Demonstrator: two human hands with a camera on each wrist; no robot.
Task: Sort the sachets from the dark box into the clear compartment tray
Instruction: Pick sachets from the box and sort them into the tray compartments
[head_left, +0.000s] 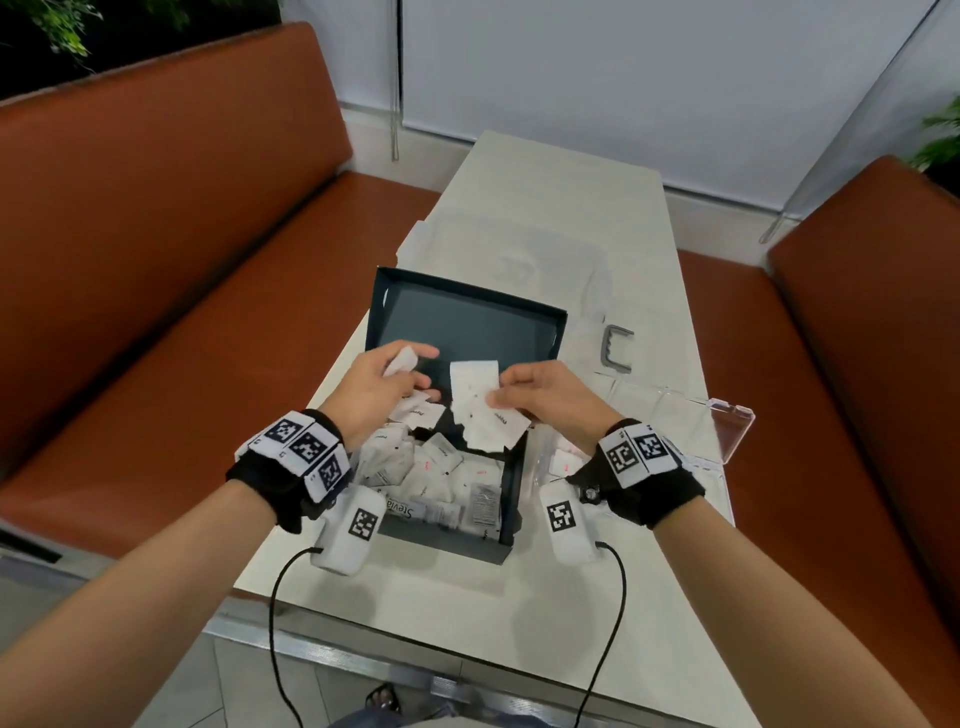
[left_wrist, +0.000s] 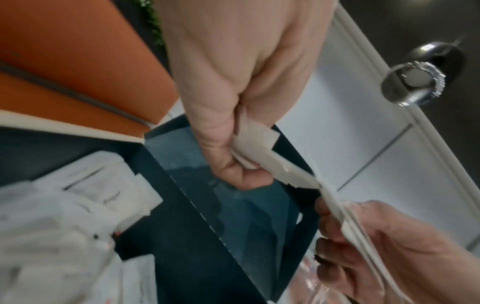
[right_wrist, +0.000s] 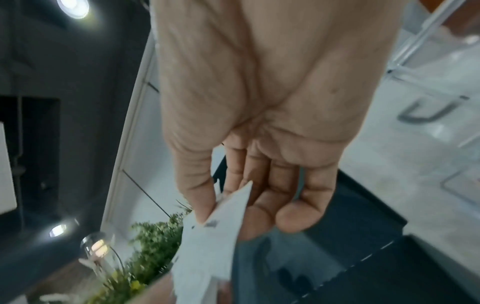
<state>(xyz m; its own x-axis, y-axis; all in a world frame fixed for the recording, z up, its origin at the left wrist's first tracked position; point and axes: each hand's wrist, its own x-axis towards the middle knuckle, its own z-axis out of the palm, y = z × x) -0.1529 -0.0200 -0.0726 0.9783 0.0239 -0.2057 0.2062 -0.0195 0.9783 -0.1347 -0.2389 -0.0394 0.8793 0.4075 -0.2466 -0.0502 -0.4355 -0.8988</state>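
Over the dark box (head_left: 537, 317), the right hand (head_left: 545, 397) pinches a fanned stack of sachets (head_left: 480, 410), long edges pointing at the left hand (head_left: 376, 387), which grips one sachet (head_left: 400, 360). The clear compartment tray (head_left: 727, 431) lies just right, nearer the right hand; its compartments seem hard to read.

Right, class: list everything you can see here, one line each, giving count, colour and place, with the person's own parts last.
Box: one, dark, mid-table, lid raised.
Sachets: many, white, heaped in box.
Tray: one, clear, right of box; some sachets inside.
Handle: one, grey, beyond tray.
Table: one, pale.
Benches: two, orange-brown, either side.
Left hand: pinches one sachet over box.
Right hand: grips a fanned stack of white sachets.
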